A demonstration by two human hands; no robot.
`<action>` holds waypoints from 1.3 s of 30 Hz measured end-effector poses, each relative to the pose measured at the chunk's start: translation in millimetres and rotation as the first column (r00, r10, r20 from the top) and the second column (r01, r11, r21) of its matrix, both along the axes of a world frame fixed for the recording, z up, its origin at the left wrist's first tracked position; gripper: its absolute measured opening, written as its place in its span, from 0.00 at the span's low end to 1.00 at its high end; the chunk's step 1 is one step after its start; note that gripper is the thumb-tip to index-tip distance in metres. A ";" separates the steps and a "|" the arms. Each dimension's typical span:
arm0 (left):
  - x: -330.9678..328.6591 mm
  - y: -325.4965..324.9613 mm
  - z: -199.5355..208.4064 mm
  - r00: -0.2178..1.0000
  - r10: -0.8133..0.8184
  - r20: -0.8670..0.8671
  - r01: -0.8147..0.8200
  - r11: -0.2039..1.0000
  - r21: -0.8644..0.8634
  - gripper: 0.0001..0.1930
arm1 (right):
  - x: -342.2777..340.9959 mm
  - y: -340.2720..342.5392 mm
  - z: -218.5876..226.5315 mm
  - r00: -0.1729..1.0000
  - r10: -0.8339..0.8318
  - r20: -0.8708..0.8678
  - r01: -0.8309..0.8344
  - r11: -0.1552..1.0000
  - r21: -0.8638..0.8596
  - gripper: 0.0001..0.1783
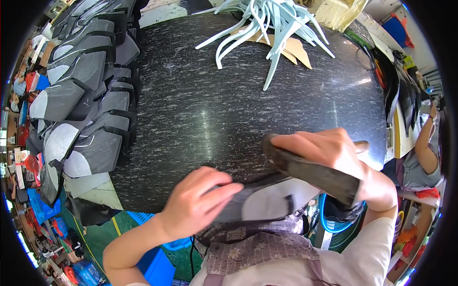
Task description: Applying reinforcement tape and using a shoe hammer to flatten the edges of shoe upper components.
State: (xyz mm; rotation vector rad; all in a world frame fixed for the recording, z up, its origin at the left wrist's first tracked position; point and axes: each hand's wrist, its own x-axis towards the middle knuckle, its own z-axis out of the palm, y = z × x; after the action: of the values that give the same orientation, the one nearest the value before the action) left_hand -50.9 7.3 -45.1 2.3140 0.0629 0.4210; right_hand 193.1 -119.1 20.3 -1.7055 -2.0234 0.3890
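A flat black piece with a pale grey patch (265, 202) lies across the table's near edge, over my lap, and is smeared by motion. Beside its left end is my left hand (198, 198), its fingers stretched out and slightly apart; whether the fingertips touch the piece is unclear. My right hand (329, 148) is wrapped around a long, dark, worn bar-like tool (324, 178), held tilted above the right end of the piece. A light wooden end pokes out past that hand's far side. My fingers hide part of the tool, so its exact kind cannot be told.
Overlapping stacks of black pieces with grey patches (83, 100) line the table's left side. Pale blue strips (272, 28) lie over brown scraps (296, 50) at the back. A blue basket (334, 224) stands below the right edge. A co-worker (422, 157) is at far right.
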 end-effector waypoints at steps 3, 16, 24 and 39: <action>38.5 -21.7 2.3 0.993 0.099 0.057 -0.100 0.995 0.027 0.15 | -8.0 -26.4 2.8 0.998 0.064 0.006 -0.063 0.992 -0.109 0.12; 27.5 -1.7 13.7 0.989 -0.125 -0.084 0.147 0.922 0.358 0.16 | -5.1 -12.5 1.7 0.997 0.069 0.020 -0.068 0.995 -0.075 0.08; 16.0 -1.5 15.1 0.977 -0.198 -0.080 0.210 0.825 0.525 0.18 | -14.0 -7.7 -6.0 0.994 0.092 0.062 -0.084 0.989 -0.124 0.07; 4.5 3.8 -5.4 0.992 0.049 0.115 -0.077 0.965 0.251 0.15 | -23.0 -2.3 -10.2 0.984 0.167 0.059 -0.157 0.977 -0.143 0.10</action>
State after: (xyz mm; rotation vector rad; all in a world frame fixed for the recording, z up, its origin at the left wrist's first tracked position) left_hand -46.4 11.2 -50.6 2.5424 0.0308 0.6177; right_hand 170.1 -121.4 10.1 -1.6592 -2.2427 0.5410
